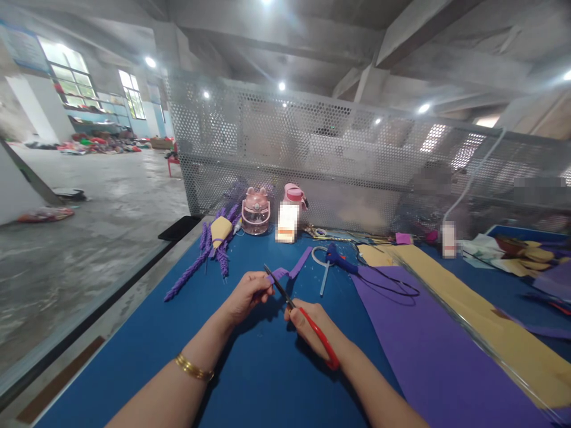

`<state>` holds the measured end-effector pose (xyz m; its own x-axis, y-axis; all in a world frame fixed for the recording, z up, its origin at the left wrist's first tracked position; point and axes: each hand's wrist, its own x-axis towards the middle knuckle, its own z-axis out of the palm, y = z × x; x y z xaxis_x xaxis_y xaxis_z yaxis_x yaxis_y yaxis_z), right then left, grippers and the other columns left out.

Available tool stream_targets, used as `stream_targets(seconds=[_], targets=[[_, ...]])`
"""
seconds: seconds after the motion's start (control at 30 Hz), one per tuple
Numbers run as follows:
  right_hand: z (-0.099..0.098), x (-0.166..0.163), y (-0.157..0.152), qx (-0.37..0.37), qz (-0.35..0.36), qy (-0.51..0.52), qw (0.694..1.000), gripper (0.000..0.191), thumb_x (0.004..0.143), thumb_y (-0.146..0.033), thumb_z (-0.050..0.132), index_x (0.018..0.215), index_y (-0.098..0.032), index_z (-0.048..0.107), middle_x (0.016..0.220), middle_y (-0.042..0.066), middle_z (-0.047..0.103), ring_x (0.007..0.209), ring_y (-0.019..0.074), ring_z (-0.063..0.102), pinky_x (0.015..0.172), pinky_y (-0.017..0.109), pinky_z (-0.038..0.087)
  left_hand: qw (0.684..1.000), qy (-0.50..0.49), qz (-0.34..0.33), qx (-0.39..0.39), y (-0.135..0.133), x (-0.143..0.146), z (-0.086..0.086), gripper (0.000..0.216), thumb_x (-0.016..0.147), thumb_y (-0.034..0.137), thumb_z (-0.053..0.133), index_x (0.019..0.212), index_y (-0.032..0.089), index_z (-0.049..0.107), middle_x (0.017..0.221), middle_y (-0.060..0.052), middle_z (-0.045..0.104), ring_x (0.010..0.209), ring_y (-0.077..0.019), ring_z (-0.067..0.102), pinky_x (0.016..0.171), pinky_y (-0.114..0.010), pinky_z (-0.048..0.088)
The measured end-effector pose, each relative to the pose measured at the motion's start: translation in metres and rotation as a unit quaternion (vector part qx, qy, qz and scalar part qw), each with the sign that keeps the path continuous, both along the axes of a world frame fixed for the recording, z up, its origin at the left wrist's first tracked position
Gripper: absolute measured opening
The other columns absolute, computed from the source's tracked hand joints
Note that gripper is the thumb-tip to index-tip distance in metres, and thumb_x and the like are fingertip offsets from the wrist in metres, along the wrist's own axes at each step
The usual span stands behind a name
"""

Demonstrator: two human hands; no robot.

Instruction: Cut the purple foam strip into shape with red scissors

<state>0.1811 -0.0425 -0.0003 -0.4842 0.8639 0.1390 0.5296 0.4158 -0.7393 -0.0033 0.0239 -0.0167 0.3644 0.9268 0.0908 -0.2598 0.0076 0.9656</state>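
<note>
Over the middle of the blue tabletop, my left hand pinches the near end of a narrow purple strip. The strip is bent and runs away to the right. My right hand grips red-handled scissors, whose dark blades point up and left across the strip beside my left fingertips. Whether the blades are parted or cutting, I cannot tell. Beyond my left hand lie purple braided stems with a yellow piece on them.
A blue glue gun with a dark cord lies past my right hand. A large purple sheet and a yellow sheet cover the right side. A pink container and pink bottle stand before the perforated metal screen.
</note>
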Motion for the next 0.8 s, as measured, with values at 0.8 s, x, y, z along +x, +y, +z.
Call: stream_targets(seconds=[0.8], targets=[[0.0028, -0.0013, -0.0028, 0.045, -0.010, -0.071, 0.996, 0.051, 0.083, -0.066, 0.037, 0.095, -0.019, 0.052, 0.058, -0.004, 0.048, 0.051, 0.0118, 0.043, 0.051, 0.021, 0.030, 0.991, -0.007, 0.123, 0.045, 0.0082, -0.0034, -0.0034, 0.019, 0.070, 0.030, 0.059, 0.056, 0.016, 0.059, 0.050, 0.001, 0.053, 0.045, -0.0081, 0.041, 0.045, -0.021, 0.031]])
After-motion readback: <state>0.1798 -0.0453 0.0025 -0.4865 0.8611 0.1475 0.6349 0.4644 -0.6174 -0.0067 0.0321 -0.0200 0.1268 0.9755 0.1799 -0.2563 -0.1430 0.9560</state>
